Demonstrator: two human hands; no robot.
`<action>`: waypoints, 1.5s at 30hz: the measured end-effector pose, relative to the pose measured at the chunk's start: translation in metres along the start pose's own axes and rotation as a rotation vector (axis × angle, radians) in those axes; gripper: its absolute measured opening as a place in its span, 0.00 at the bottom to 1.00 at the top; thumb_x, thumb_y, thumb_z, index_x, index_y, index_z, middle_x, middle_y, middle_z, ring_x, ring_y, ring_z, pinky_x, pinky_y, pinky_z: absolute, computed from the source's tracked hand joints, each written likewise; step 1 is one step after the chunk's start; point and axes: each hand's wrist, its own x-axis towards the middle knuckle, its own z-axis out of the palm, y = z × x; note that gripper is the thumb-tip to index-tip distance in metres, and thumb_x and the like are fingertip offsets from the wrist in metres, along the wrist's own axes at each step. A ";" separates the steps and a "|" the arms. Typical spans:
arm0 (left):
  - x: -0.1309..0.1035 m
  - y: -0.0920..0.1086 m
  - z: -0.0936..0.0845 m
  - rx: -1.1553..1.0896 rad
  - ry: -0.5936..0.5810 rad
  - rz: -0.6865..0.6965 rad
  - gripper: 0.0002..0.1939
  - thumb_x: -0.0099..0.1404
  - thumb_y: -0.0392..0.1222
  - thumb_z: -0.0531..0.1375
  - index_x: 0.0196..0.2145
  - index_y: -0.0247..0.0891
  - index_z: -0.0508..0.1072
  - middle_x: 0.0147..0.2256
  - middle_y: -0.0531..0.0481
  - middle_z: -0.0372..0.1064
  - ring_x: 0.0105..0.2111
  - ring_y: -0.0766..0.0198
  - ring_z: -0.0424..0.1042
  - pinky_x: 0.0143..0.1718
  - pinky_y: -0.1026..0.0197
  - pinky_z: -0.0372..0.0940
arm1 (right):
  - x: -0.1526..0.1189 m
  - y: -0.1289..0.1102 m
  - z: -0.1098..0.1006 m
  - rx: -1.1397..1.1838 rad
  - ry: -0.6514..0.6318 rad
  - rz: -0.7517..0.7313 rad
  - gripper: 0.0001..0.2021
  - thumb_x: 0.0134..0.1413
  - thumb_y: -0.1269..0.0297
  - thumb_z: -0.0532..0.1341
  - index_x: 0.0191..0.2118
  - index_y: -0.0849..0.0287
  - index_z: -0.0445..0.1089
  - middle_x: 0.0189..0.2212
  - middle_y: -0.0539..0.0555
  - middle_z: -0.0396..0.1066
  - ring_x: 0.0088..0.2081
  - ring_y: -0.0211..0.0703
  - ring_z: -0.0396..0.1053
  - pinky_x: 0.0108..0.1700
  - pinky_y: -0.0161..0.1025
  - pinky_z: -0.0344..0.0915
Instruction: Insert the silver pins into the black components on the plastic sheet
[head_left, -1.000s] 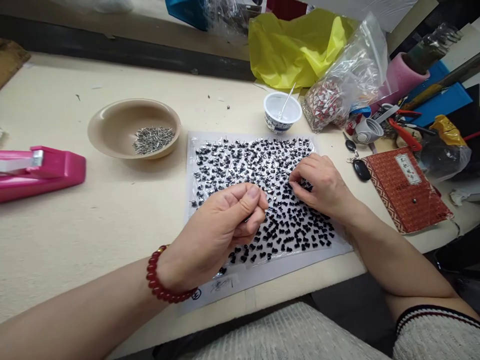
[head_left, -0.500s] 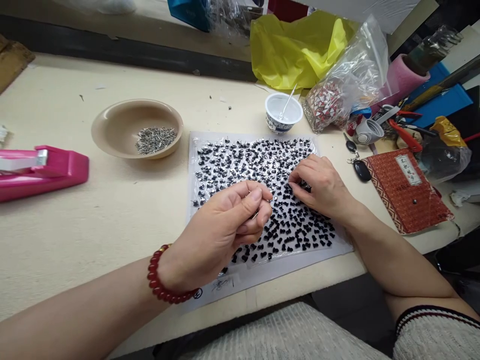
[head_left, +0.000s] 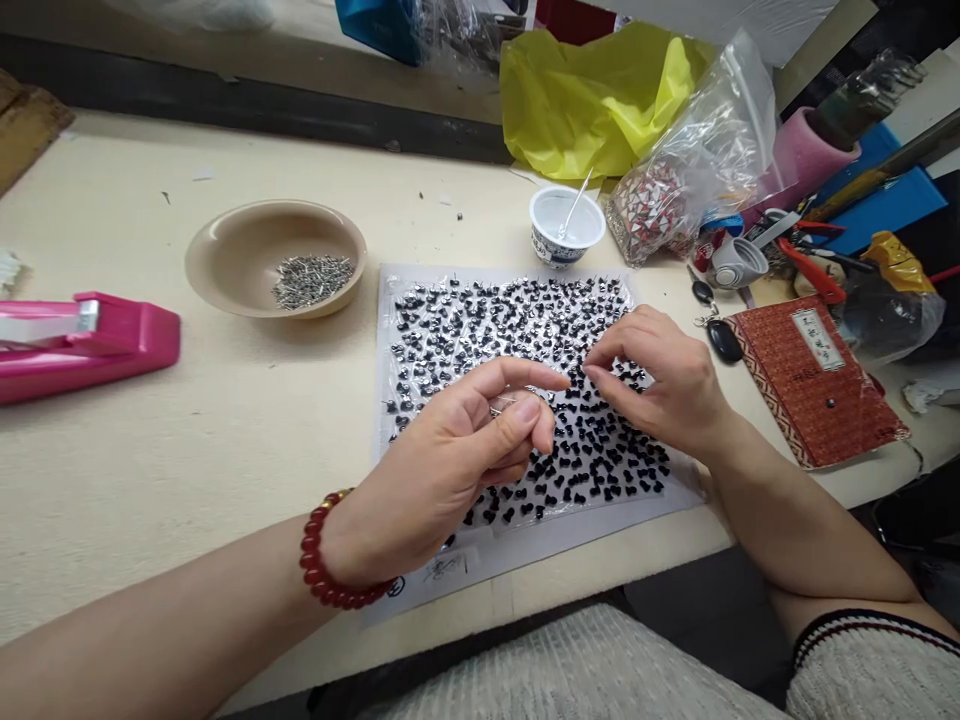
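My left hand (head_left: 465,445) hovers over the sheet with its index finger stretched out and its thumb pressed on the curled fingers. Small silver metal pins (head_left: 501,408) show in its palm. My right hand (head_left: 660,375) is pinched at the fingertips, just above the black pieces; what it pinches, if anything, is too small to make out. Beneath both hands lies a white sheet (head_left: 424,570) covered with rows of small black pieces (head_left: 607,465), some with thin pins sticking up. To the left, a beige bowl (head_left: 225,260) contains a heap of similar silver pins (head_left: 311,282).
A pink tape dispenser (head_left: 127,345) stands at the left. Behind the sheet are a white cup (head_left: 551,215) with a thin stick, a clear bag of red and white pieces (head_left: 652,215) and a yellow bag (head_left: 577,110). A red notebook (head_left: 814,390) and keys (head_left: 724,340) lie right.
My left index finger has straightened towards the right hand, uncovering the pins in the palm. My right hand has shifted slightly to the right, still pinched.
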 end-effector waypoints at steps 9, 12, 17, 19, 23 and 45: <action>-0.004 -0.004 0.003 0.142 -0.114 -0.022 0.07 0.69 0.44 0.55 0.40 0.41 0.60 0.26 0.55 0.65 0.26 0.68 0.59 0.27 0.65 0.54 | -0.004 -0.038 0.001 0.557 0.003 -0.039 0.01 0.56 0.69 0.61 0.34 0.60 0.68 0.28 0.52 0.71 0.33 0.38 0.67 0.39 0.41 0.64; -0.005 -0.005 0.004 0.148 -0.130 0.006 0.07 0.69 0.43 0.56 0.40 0.41 0.60 0.25 0.55 0.67 0.27 0.68 0.60 0.28 0.65 0.54 | -0.005 -0.038 0.002 0.631 -0.021 -0.005 0.02 0.56 0.70 0.60 0.32 0.60 0.68 0.27 0.51 0.70 0.31 0.37 0.66 0.38 0.40 0.65; -0.005 -0.005 0.008 0.003 -0.119 -0.104 0.07 0.68 0.44 0.56 0.37 0.39 0.62 0.25 0.54 0.66 0.23 0.71 0.55 0.25 0.67 0.51 | -0.006 -0.041 0.002 0.612 0.003 -0.019 0.03 0.57 0.69 0.59 0.32 0.60 0.65 0.26 0.51 0.67 0.31 0.36 0.64 0.38 0.41 0.64; -0.004 -0.004 0.008 -0.083 -0.100 -0.146 0.07 0.69 0.43 0.55 0.36 0.37 0.65 0.26 0.54 0.65 0.21 0.72 0.51 0.23 0.68 0.48 | -0.006 -0.039 0.001 0.597 0.047 -0.021 0.02 0.56 0.70 0.58 0.32 0.59 0.65 0.27 0.51 0.66 0.32 0.36 0.64 0.38 0.41 0.64; -0.002 -0.004 0.007 -0.187 -0.072 -0.173 0.07 0.67 0.40 0.57 0.32 0.35 0.68 0.24 0.55 0.61 0.20 0.73 0.49 0.20 0.70 0.45 | -0.003 -0.021 -0.002 0.515 0.221 0.059 0.02 0.55 0.69 0.59 0.32 0.57 0.65 0.26 0.50 0.64 0.31 0.38 0.63 0.34 0.40 0.63; -0.001 0.010 -0.001 -0.194 0.160 -0.013 0.07 0.69 0.36 0.53 0.33 0.36 0.68 0.22 0.56 0.58 0.19 0.74 0.44 0.16 0.74 0.46 | -0.002 0.030 0.004 -0.222 -0.028 0.104 0.04 0.54 0.72 0.57 0.30 0.58 0.63 0.28 0.53 0.68 0.33 0.42 0.62 0.39 0.42 0.60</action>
